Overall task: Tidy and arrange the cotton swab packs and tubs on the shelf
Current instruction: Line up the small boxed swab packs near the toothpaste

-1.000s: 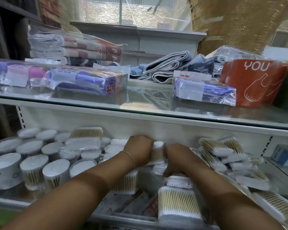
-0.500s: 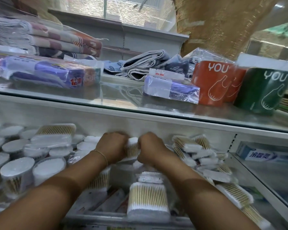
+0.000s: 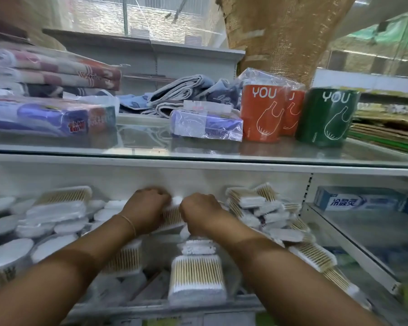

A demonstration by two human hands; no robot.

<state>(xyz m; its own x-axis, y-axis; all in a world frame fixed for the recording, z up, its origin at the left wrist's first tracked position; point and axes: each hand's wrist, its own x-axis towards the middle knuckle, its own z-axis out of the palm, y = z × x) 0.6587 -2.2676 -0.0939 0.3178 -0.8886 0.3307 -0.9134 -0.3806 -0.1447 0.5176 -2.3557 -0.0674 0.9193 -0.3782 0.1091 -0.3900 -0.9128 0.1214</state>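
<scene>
Glass shelf above swab packs, tubs

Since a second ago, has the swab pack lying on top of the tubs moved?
No. The swab pack still lies on the same tubs against the shelf's back wall; only the camera has shifted.

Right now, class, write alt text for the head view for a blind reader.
A person's left hand and right hand grip one cotton swab pack between them at the back of a white shelf. Round white tubs stand to its left, a loose pile of packs lies to its right, and a glass shelf above holds folded towels.
</scene>
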